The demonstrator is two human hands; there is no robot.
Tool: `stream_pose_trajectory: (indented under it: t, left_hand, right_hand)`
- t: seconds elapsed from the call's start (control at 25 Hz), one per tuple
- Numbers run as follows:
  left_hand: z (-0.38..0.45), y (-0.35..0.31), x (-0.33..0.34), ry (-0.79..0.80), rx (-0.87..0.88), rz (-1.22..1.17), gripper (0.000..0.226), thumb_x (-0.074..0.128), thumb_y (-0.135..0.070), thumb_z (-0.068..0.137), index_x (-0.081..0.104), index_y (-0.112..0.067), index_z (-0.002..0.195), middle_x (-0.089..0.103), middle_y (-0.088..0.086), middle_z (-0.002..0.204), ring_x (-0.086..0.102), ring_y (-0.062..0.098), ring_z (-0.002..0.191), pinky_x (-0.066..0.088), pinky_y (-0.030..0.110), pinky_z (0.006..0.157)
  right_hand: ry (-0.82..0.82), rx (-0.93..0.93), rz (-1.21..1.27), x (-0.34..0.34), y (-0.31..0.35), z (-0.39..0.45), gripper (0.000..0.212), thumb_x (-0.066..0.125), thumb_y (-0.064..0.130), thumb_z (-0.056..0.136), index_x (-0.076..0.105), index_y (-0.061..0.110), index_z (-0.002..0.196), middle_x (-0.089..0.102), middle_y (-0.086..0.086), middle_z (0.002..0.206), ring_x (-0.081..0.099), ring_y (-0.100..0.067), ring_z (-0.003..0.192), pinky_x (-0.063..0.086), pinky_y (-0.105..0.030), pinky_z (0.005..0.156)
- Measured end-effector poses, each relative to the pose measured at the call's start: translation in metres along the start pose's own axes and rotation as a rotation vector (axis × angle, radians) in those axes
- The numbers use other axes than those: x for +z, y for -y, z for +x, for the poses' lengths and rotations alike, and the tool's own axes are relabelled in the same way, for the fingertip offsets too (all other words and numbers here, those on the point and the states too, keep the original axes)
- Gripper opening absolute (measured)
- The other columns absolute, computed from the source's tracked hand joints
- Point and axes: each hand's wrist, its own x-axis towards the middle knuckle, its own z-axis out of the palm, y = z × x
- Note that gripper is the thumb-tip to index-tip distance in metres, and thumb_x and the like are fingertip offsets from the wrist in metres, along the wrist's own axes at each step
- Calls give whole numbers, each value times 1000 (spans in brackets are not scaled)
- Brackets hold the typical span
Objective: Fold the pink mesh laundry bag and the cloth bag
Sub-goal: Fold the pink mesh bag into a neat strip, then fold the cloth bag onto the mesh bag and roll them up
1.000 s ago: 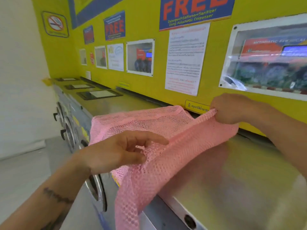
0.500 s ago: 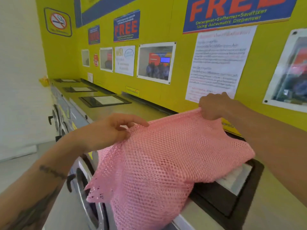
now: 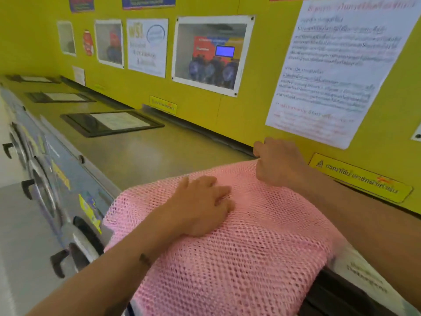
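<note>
Yellow wall (image 3: pixel 239 115) w/ posters filled the back, incl. a big white printed notice (image 3: pixel 337 71) at right and a framed photo panel (image 3: pixel 211 55) left of it. Below ran the steel tabletop (image 3: pixel 145 153) formed by the washer tops, w/ washer fronts (image 3: pixel 57 179) dropping away on the left and a black-framed panel (image 3: pixel 111 123) lying flat further back.

We had the pink mesh laundry bag (image 3: pixel 227 258) spread over the near part of the tabletop, its near-left edge hanging past the front edge, its right side covering part of another black-framed panel (image 3: pixel 355 290).

Our left hand (image 3: pixel 202 206) lay palm-down on the mesh approx. mid-bag, fingers (image 3: pixel 221 192) loosely spread and pressing flat, not pinching anything. Our right hand (image 3: pixel 278 163) sat at the bag's far corner, next to the wall, fingers curled into a clenched grip on the mesh edge there.

Cloth bag: couldn't make it out in view.
</note>
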Motion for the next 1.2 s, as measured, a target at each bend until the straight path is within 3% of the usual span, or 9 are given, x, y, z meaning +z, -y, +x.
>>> stream_pose_trajectory:
  t: [0.08,0.16,0.24,0.32,0.56,0.8,0.88,1.0,1.2]
  left_hand:
    - [9,9,4,106,-15,39,62,18,-63,94,20,-41,152,10,-1,165,6,17,151,-1,52,121]
    - [13,16,4,123,2,73,63,15,-65,93,14,-43,152,5,-3,166,2,16,151,-2,50,121]
    - [16,18,4,132,30,74,63,15,-65,93,13,-43,152,5,-4,165,2,15,151,-2,49,121]
    - [20,19,1,133,48,53,62,18,-65,94,16,-43,152,8,-5,165,5,15,151,0,47,121]
    - [16,1,-16,-131,112,-178,44,56,-40,92,54,-30,134,51,-7,143,46,13,130,33,33,112]
    - [-11,-107,-27,-375,320,-231,32,60,-29,90,62,-29,121,65,-11,120,57,7,110,41,25,98]
    - [-25,-160,-25,-347,397,-308,27,61,-27,89,65,-32,115,66,-14,112,59,3,103,44,25,95]
    - [-50,-248,-11,-234,497,-451,23,64,-24,87,68,-34,107,70,-15,102,62,0,96,46,19,89]
    - [-89,-391,37,20,662,-488,25,61,-39,85,67,-36,109,69,-16,96,62,-4,92,50,23,82]
  right_hand:
    - [373,54,121,12,-10,-11,45,46,46,90,55,22,128,57,-5,129,54,-24,108,45,-37,89]
    - [604,107,225,28,-25,-22,71,30,69,87,36,30,147,37,-5,155,38,-28,136,32,-44,111]
    - [620,133,282,39,-33,-31,78,21,75,86,16,35,154,13,-4,165,14,-27,150,14,-51,120]
    - [573,152,376,37,-33,-40,73,22,71,91,15,36,155,8,-2,165,7,-23,151,7,-50,121]
    - [337,109,520,-10,-67,-81,52,47,43,99,38,28,147,32,6,158,29,-14,143,21,-29,112]
    - [458,100,246,-72,-151,-185,47,57,38,95,46,27,140,48,5,140,44,-15,130,33,-25,103]
    - [541,191,187,-91,-188,-227,53,54,44,95,39,31,144,39,5,150,39,-15,136,29,-23,104]
    - [588,319,182,-106,-248,-292,56,53,50,94,34,39,146,30,9,158,33,-16,142,30,-34,113]
    - [630,500,222,-107,-332,-406,56,52,52,93,36,40,145,38,8,153,39,-17,137,32,-39,112]
